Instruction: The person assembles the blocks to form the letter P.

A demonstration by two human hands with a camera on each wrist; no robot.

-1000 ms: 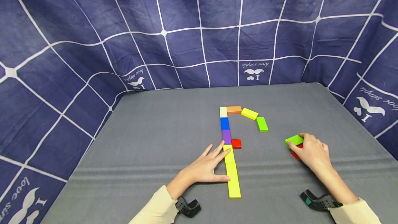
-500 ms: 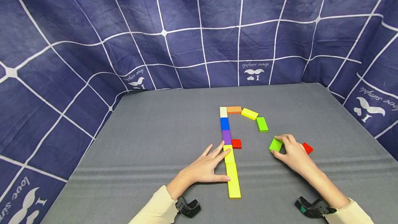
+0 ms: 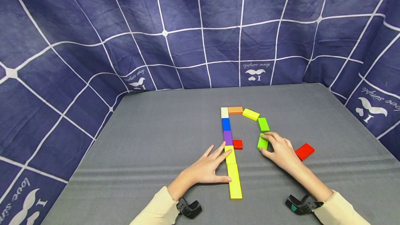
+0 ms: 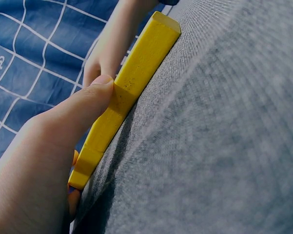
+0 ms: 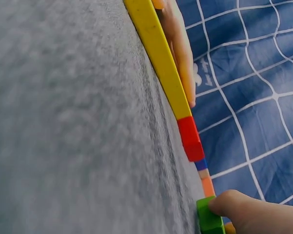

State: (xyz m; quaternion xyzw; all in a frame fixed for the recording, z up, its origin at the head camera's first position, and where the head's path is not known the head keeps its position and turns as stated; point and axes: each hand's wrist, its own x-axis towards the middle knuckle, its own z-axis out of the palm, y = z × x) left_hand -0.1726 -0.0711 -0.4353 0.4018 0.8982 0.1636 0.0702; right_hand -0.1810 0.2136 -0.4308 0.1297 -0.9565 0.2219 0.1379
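In the head view my right hand (image 3: 281, 151) pinches a green block (image 3: 262, 141) between thumb and fingers, just below another green block (image 3: 263, 124). Spread fingers of my left hand (image 3: 204, 167) rest on the upper yellow block (image 3: 230, 154), and its thumb touches the long yellow block (image 3: 235, 181) under it. Above these, a purple block (image 3: 228, 138), a blue block (image 3: 226, 124) and a cream block (image 3: 224, 112) continue the column. A small red block (image 3: 237, 144) sits against its right side. The right wrist view shows my thumb on the green block (image 5: 209, 214).
From the column's top, an orange block (image 3: 235, 110) and a tilted yellow block (image 3: 251, 114) curve right to the green ones. Another red block (image 3: 305, 151) lies beyond my right hand on the grey cloth (image 3: 140, 141). A blue gridded curtain (image 3: 184, 44) rises behind.
My right hand has carried the green block left from over the far red block, turning it upright beneath the other green block. That red block is now uncovered. The left hand stays put.
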